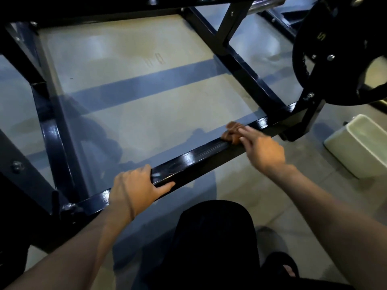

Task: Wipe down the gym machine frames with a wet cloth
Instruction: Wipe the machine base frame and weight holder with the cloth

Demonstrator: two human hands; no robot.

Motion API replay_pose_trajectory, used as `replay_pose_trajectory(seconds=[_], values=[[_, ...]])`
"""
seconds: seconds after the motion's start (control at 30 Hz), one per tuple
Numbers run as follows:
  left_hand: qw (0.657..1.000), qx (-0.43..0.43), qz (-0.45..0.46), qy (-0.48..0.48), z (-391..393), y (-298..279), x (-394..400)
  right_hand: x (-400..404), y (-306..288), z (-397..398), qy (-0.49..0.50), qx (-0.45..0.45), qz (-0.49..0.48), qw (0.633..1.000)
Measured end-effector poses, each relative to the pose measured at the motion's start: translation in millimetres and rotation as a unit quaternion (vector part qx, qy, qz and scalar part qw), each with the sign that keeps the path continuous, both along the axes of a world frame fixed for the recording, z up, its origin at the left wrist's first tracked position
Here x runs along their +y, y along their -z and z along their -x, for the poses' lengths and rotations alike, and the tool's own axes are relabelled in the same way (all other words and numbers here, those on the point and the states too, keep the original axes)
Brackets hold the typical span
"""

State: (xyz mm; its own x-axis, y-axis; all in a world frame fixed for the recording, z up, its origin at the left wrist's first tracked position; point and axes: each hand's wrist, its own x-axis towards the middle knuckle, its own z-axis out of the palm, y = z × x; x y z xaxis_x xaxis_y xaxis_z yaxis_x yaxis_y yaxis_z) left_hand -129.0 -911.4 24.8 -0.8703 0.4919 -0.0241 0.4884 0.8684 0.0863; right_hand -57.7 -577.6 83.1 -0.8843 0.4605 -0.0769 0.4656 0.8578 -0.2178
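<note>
**Two hands, one cloth, one black frame**

Left hand [136,185] clamped on the near rail [199,155] of the glossy black steel frame [236,65], fingers [144,170] curled over its far edge, thumb along the near face. Right hand [261,147] pressing one bunched brown cloth [232,132] onto the same rail near its right corner, fingers curled onto the cloth. One white rectangular tub [364,147] on the floor [136,80] right of the frame; one black weight plate [339,51] above it. Open floor inside the frame.

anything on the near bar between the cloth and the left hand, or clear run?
Nothing visible. The cloth, under the right hand, sits on the near bar; the bar's glossy top is bare down to the left hand, which grips the bar and would itself end the stroke.
</note>
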Motion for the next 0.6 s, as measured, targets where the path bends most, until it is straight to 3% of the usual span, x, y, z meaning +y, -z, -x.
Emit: replay_pose_trajectory(seconds=[0.1,0.3,0.4,0.5,0.6], values=[[1.0,0.0,-0.006,-0.006,0,1,0,-6,3,14,0.043,-0.022,-0.034,0.998],[1.0,-0.018,-0.024,-0.009,1,3,-2,-138,12,11,-0.179,-0.035,0.026,0.983],[0.999,-0.03,-0.036,-0.015,-1,0,-1,-133,7,-1,-0.248,-0.038,0.03,0.968],[0.999,-0.034,-0.021,-0.025,0,-2,-1,-62,8,1,-0.153,-0.009,0.026,0.988],[0.999,-0.039,-0.019,-0.021,-2,-3,-1,14,5,8,0.014,-0.014,0.018,1.0]])
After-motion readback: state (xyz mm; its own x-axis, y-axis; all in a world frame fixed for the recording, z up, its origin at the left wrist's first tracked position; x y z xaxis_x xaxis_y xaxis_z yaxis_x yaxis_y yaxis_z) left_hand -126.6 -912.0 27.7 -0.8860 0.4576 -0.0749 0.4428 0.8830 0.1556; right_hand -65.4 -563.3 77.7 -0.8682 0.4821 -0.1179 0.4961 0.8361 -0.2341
